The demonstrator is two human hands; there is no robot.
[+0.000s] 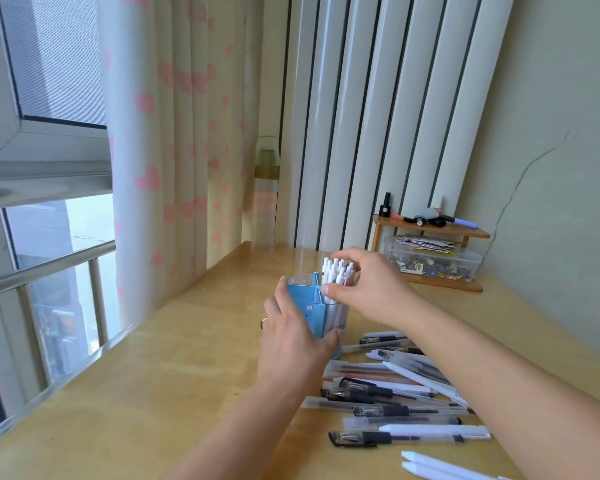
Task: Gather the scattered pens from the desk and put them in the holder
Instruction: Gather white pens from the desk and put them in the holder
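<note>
A blue and clear pen holder (305,299) stands on the wooden desk (174,368), with several white pens (336,271) upright in its right compartment. My left hand (291,337) grips the holder's near side, thumb on the right. My right hand (371,289) is at the tops of the white pens, thumb and fingers curled around the bunch. Several scattered pens (395,403), clear-bodied with black caps and plain white ones, lie on the desk to the holder's right and nearer to me.
A small wooden shelf (430,230) with markers stands at the back right, above a clear box (433,261) of small items. A tall bottle (265,195) stands by the heart-patterned curtain (174,150). A window and railing are on the left.
</note>
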